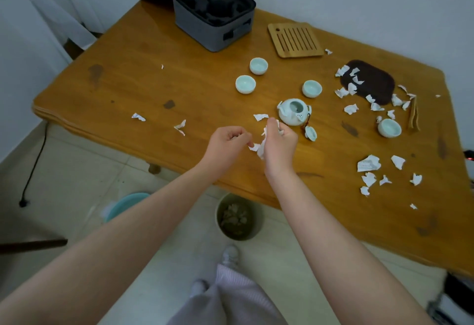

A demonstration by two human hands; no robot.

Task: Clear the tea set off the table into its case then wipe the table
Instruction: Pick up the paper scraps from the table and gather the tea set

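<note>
The table (pixel 154 94) is bearing the open case (pixel 213 14) at its far edge, with the teapot (pixel 293 112) and four cups (pixel 245 84) (none packed yet) sitting among paper scraps (pixel 369 163). The right hand (pixel 280 145) is clutching a wad of them just beside the teapot, the left hand (pixel 227 142) seemingly pinching its end; a careless sweep risks toppling the teapot.

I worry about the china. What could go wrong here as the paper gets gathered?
The right hand, gripping paper scraps, works close beside the open teapot; a sweep could knock it or snag its corded lid. Scraps lie round the far-right cup, so grabbing them may tip it.
</note>
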